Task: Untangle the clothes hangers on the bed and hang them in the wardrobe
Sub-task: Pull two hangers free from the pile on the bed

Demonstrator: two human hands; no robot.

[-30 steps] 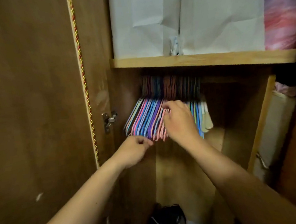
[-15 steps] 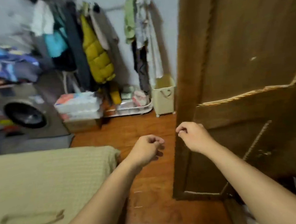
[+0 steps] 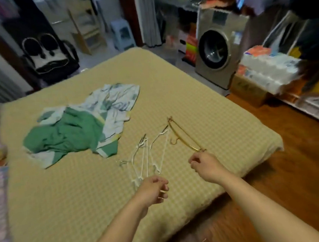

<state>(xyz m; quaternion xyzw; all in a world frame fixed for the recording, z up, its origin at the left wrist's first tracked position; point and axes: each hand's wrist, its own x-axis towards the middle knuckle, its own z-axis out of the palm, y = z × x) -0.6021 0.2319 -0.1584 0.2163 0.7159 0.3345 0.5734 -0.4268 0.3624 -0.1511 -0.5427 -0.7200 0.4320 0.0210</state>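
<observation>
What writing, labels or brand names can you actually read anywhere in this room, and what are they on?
None can be read.
Washing machine: a dark panel and a small sticker near the door, too blurred to read.
Cardboard box on the floor: faint print, too blurred.
Wrapped white packs above it: printed patches, too small and blurred.
Bright packets left of the machine: colours only, no legible words.

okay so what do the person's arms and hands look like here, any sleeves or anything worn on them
Both forearms are bare up to the frame edge, with no sleeves visible. The left hand and right hand show no gloves, watch, rings or bracelets. The frame is slightly blurred, so small details could be missed.
</observation>
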